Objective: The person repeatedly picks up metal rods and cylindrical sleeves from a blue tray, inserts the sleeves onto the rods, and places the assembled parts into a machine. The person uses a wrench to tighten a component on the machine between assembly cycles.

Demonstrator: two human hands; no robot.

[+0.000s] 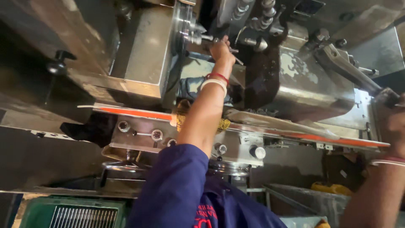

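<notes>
Head view: left hand (221,50) reaches deep into a steel machine (295,84), fingers closed around a thin metal rod (234,54) beside the shiny round spindle (187,29). White and red bangles (215,81) on that wrist, blue sleeve (177,185) below. Right hand (396,122) at the right edge, touching the end of a long grey lever (350,69); grip mostly cut off, can't tell. Orange strip (135,113) runs along the machine's front rail. Green crate (71,213) bottom left, yellow package (331,188) lower right.
</notes>
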